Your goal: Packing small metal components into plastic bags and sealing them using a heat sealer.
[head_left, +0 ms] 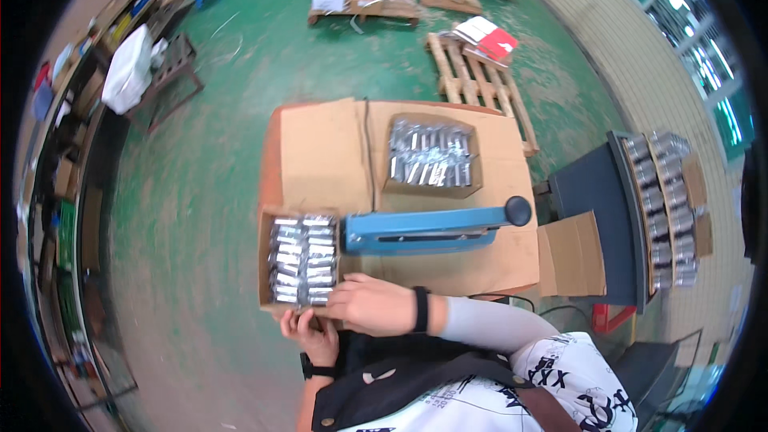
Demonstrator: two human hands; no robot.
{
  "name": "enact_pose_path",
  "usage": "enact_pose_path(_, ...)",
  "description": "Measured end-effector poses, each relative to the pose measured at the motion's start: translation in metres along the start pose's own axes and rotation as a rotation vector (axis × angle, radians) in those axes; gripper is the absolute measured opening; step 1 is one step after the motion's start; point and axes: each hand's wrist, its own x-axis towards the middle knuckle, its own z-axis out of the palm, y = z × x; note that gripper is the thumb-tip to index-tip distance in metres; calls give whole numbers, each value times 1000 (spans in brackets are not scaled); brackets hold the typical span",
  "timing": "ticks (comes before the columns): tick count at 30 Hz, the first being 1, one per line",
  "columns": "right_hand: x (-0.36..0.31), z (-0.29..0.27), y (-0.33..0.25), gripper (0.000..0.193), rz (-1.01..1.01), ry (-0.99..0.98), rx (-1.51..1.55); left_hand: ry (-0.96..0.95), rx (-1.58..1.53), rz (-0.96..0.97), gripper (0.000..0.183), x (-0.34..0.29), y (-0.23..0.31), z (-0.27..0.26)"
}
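Note:
An open cardboard box [265, 268] stands at the table's near left corner, packed with rows of shiny metal pieces [303, 260] in clear plastic. My left hand [314, 342] is at the box's near side, its fingers curled on the lower edge. Just to its right, my right hand [371, 305] bends its fingers over the near right corner; its fingertips are partly hidden. Beyond my right hand lies a blue hand-operated sealer [424, 230] with a long arm and a round black knob.
Another cardboard box [478, 162] of wrapped metal pieces sits farther back on the cardboard-covered table [324, 156]. At right, a dark blue cabinet [588, 192] carries rows of metal cylinders [670, 192]. A wooden pallet [480, 84] lies behind the table; a black cable [370, 156] crosses its top.

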Motion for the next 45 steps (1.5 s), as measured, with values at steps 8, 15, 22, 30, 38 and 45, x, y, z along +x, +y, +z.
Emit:
enact_pose_path(8, -175, -247, 34, 16, 632, 263, -12, -7, 167, 41, 66, 9, 10, -5)
enact_pose_path(15, -121, -212, 221, 15, 14, -44, -865, 18, 244, 2, 65, 18, 12, -2)
enact_pose_path(22, -52, -168, 211, 98, -152, -326, -920, -79, 344, -122, 68, 6, 34, -4)
enact_pose_path(30, -73, -161, 208, 29, -219, -300, -810, -24, 360, -122, 68, 7, 69, -3)
enact_pose_path(38, -63, -156, 232, 45, -38, -320, -850, -54, 358, -88, 70, 16, 50, -4)
enact_pose_path(45, -89, -156, 243, 25, -3, -147, -751, -74, 267, -60, 72, 22, 51, 6)
